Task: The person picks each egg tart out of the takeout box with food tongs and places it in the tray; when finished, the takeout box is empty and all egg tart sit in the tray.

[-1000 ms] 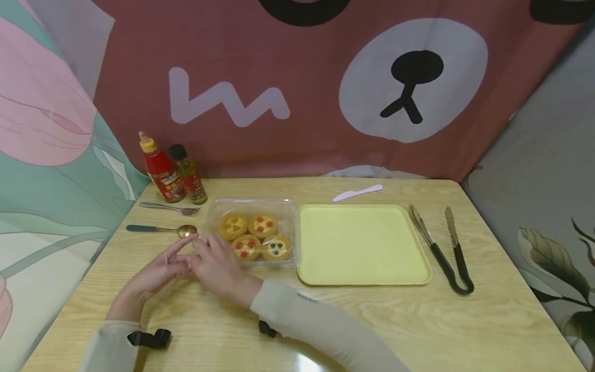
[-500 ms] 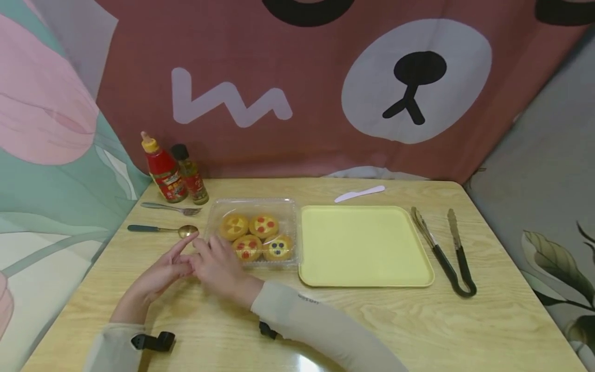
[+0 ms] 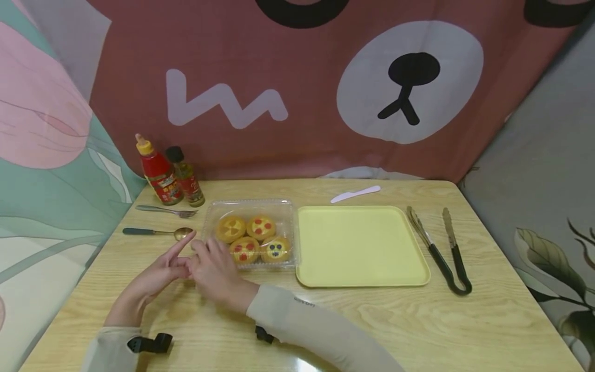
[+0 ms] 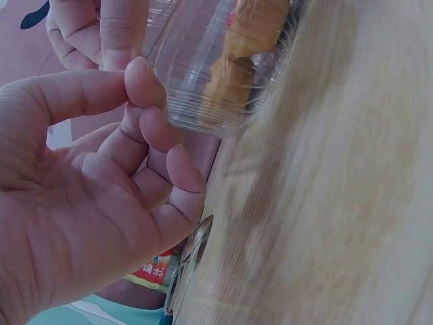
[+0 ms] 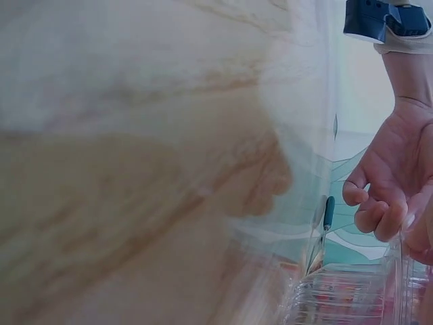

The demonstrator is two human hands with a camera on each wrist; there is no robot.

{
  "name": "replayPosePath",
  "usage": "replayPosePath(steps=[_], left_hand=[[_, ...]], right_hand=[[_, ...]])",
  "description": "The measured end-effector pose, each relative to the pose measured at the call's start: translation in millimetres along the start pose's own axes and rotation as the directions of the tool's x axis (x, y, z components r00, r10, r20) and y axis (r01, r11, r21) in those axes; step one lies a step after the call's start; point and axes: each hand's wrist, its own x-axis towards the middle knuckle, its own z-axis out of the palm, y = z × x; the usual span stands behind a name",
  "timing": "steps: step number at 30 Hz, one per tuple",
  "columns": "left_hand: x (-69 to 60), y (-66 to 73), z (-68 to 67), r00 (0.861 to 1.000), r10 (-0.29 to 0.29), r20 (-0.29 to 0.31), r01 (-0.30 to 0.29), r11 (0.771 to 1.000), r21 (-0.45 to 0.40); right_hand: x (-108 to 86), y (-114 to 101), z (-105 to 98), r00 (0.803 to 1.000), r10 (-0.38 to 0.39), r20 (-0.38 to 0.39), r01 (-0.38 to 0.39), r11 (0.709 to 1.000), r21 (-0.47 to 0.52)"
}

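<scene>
A clear plastic clamshell box point(image 3: 289, 214) with a few small topped tarts point(image 3: 276, 249) inside lies on the table, its lid down. At its near left corner my two hands meet. My left hand point(image 3: 153, 279) pinches the box's edge between thumb and fingertips, its index finger pointing up in the head view. Beside it my right hand point(image 3: 217, 271) grips the same corner with bent fingers, back of the hand upward. The left wrist view shows the left palm point(image 4: 88, 183) close to the box's ribbed side point(image 4: 196, 81). In the right wrist view, most of the right hand is hidden.
Right of the box lies a yellow tray point(image 3: 362, 248), with black-handled tongs point(image 3: 446, 268) beyond it. A pale plastic knife point(image 3: 355, 194) lies behind. At left are a spoon point(image 3: 153, 232), a fork point(image 3: 165, 210), a red sauce bottle point(image 3: 161, 175) and a smaller black-capped bottle point(image 3: 187, 181).
</scene>
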Motion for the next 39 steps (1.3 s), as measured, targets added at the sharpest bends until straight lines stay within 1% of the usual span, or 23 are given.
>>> replayPosePath(steps=[2, 5, 9, 13, 18, 20, 22, 26, 28, 30, 32, 35, 37, 39], left_hand=[[0.2, 0.4, -0.1, 1.0, -0.005, 0.006, 0.005, 1.0, -0.005], [-0.4, 1.5, 0.1, 1.0, -0.02, -0.007, 0.02, 1.0, 0.006], [-1.4, 2.8, 0.4, 0.998, -0.05, -0.034, 0.051, 0.998, 0.035], [-2.0, 4.4, 0.6, 0.997, -0.065, -0.047, 0.067, 0.996, 0.056], [-1.8, 8.0, 1.6, 0.998, -0.051, -0.039, 0.053, 0.997, 0.06], [-1.8, 8.5, 1.5, 0.997, -0.063, -0.046, 0.066, 0.996, 0.061], [-1.7, 8.0, 0.9, 0.995, -0.083, -0.056, 0.087, 0.994, 0.064], [-3.9, 5.1, -0.1, 0.986, -0.141, -0.087, 0.146, 0.988, 0.053], [-5.7, 3.7, -0.6, 0.984, -0.152, -0.09, 0.157, 0.986, 0.052], [-7.8, 3.5, -0.9, 0.982, -0.161, -0.1, 0.167, 0.984, 0.055], [-8.1, 3.2, -1.0, 0.984, -0.154, -0.088, 0.16, 0.985, 0.058], [-7.5, 2.8, -1.5, 0.989, -0.139, -0.058, 0.141, 0.989, 0.039], [-7.2, 2.2, -1.8, 0.991, -0.128, -0.031, 0.128, 0.992, 0.008], [-6.9, 0.7, -2.1, 0.994, -0.111, -0.007, 0.111, 0.993, -0.026]], right_hand=[[0.0, -0.2, 0.5, 1.0, 0.012, -0.009, -0.012, 1.0, 0.014], [0.0, 0.0, 1.1, 1.0, 0.013, -0.02, -0.012, 1.0, 0.021], [-0.1, 0.9, 0.1, 1.0, -0.003, -0.028, 0.003, 1.0, 0.006], [0.1, 0.1, 0.8, 1.0, -0.005, -0.031, 0.005, 1.0, -0.009], [1.6, -0.6, 1.0, 1.0, 0.012, 0.004, -0.012, 1.0, -0.012], [1.9, -0.7, -0.4, 1.0, 0.013, 0.025, -0.013, 1.0, -0.004], [3.1, 0.5, -2.5, 1.0, 0.006, 0.019, -0.006, 1.0, 0.001], [15.9, 9.1, -17.8, 0.998, 0.047, -0.038, -0.046, 0.998, 0.033], [24.8, 15.2, -27.9, 0.996, 0.068, -0.049, -0.066, 0.996, 0.057], [31.5, 19.9, -36.3, 0.995, 0.089, -0.038, -0.085, 0.993, 0.077], [32.7, 22.1, -39.6, 0.997, 0.075, -0.004, -0.075, 0.992, 0.098], [28.1, 21.2, -37.9, 0.999, 0.05, 0.014, -0.051, 0.992, 0.113], [24.2, 20.2, -35.6, 0.999, 0.036, 0.01, -0.037, 0.992, 0.117], [21.7, 20.2, -33.8, 0.999, 0.041, -0.014, -0.039, 0.991, 0.13]])
